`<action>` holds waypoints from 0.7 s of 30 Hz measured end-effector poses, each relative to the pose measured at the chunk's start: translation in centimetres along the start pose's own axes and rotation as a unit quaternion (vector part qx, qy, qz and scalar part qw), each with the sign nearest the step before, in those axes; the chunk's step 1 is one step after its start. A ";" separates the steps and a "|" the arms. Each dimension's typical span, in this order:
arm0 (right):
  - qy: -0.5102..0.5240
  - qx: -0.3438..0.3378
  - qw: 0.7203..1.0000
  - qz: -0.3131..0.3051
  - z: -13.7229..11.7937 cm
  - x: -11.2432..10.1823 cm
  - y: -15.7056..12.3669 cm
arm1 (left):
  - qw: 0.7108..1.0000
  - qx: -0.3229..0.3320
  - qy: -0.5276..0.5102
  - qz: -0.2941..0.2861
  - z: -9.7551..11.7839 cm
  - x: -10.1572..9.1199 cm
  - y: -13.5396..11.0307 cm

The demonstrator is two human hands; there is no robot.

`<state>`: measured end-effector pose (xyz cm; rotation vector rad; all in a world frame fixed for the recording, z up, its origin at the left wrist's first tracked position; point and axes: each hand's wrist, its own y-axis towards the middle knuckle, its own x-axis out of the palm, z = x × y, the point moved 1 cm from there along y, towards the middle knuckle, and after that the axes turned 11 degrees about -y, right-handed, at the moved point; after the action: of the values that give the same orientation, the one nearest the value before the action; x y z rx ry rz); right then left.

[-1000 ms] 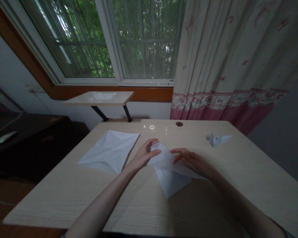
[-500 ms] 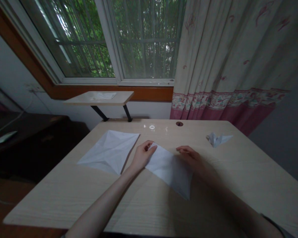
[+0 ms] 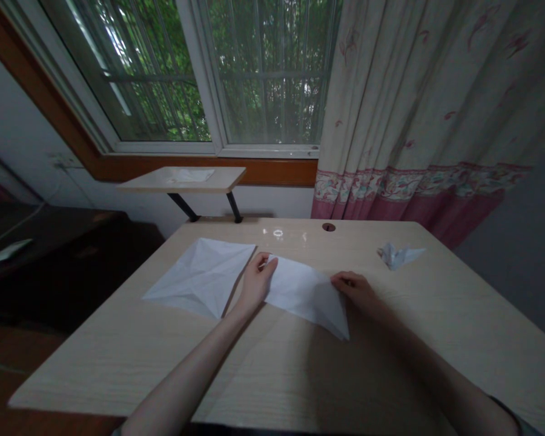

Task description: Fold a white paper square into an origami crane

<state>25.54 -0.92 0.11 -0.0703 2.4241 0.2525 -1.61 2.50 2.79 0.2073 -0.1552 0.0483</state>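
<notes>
A folded sheet of white paper [image 3: 302,293] is stretched between my two hands above the pale desk. My left hand [image 3: 258,280] pinches its upper left corner between thumb and fingers. At the paper's right edge, my right hand [image 3: 355,289] is closed with thumb and fingertips on the corner. The paper's lower right point hangs free and looks layered. Left of my left hand lies a larger creased sheet of white paper [image 3: 200,275], spread on the desk. A small folded paper figure [image 3: 397,255], shaped like a bird, rests farther off to the right.
The wood-grain desk [image 3: 163,363] has a round cable hole [image 3: 328,227] at its back edge. A raised shelf [image 3: 149,180] on black legs carries another white sheet [image 3: 193,175]. Behind are a window and a long curtain [image 3: 390,121]. A dark table [image 3: 49,254] stands at left.
My right hand has moved slightly right and taken hold of the paper's right corner. The folded paper has turned a little and its lower point has risen. My left hand shifted slightly up and left.
</notes>
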 end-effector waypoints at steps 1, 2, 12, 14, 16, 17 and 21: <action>0.029 0.007 1.000 -0.006 0.0 0.1 0.0 | 1.000 -0.005 -0.005 0.004 0.1 0.1 -0.1; 0.052 0.016 0.998 -0.009 -0.1 0.1 0.0 | 1.000 -0.010 -0.011 0.010 0.1 0.3 -0.2; 0.109 0.088 0.984 0.112 -0.8 -0.4 -0.4 | 0.992 -0.095 -0.089 -0.007 -0.4 1.1 -1.4; 0.121 0.101 0.981 0.113 -0.7 -0.2 -0.5 | 0.987 -0.115 -0.109 -0.024 -0.5 1.3 -1.6; 0.121 0.106 0.982 0.104 -0.6 -0.1 -0.5 | 0.982 -0.131 -0.129 -0.042 -0.6 1.6 -1.8; 0.120 0.104 0.982 0.100 -0.6 -0.1 -0.5 | 0.979 -0.139 -0.137 -0.052 -0.5 1.7 -2.0; 0.136 0.083 0.985 0.067 -0.9 0.0 -0.5 | 0.960 -0.194 -0.164 -0.116 -0.2 2.4 -2.5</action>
<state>24.98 -1.58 0.71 0.1421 2.7158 0.1033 0.91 0.21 2.42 -0.1620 -0.4659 -0.2501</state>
